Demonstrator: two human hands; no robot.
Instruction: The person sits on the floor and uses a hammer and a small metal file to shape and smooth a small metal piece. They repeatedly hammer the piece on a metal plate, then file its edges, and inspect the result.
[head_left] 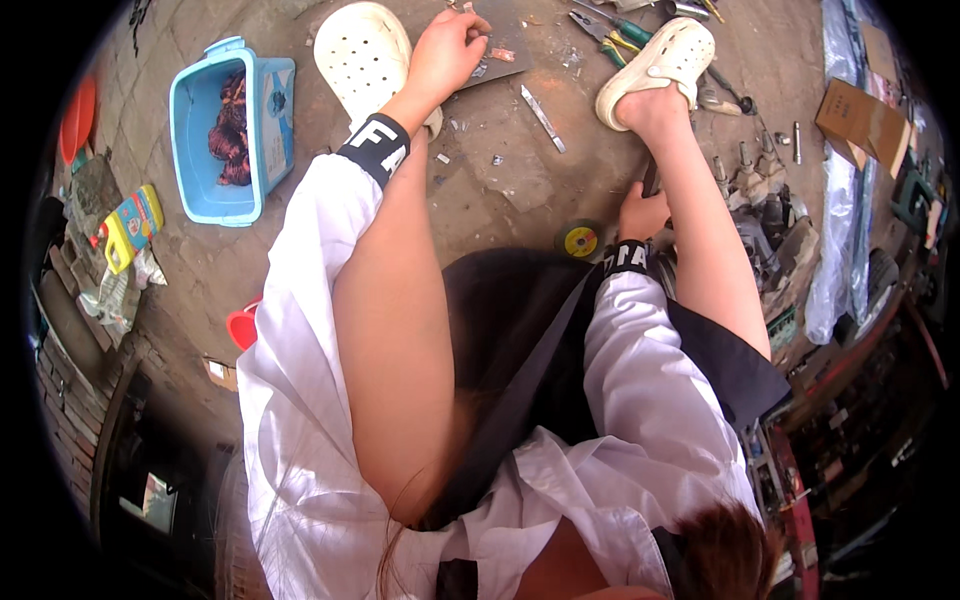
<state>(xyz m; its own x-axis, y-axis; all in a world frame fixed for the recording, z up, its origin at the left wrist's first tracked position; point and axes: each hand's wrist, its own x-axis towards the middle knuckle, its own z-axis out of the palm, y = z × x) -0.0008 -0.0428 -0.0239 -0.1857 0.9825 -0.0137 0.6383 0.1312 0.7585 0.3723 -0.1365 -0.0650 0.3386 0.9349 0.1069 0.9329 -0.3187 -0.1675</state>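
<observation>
My left hand (450,48) is beside the cream clog on my left foot (362,55), over a dark flat plate (500,72) on the ground. Its fingers are curled together around something small that I cannot make out. A small reddish piece (502,55) lies on the plate close to the fingers. Lower on the right, my right hand (643,212) is closed around a dark handle (651,178), partly hidden behind my right leg. A flat silvery strip (542,118) lies between my feet. Near my right hand is a round cutting disc (580,240) with a yellow centre.
To the left stands a light-blue basket (180,150) holding dark reddish bundles (232,130), with a yellow bottle (132,228) beyond it. Pliers (600,38) lie by the right clog (668,62). Metal parts (765,205), a cardboard box (865,122) and plastic sheeting (838,240) line the right.
</observation>
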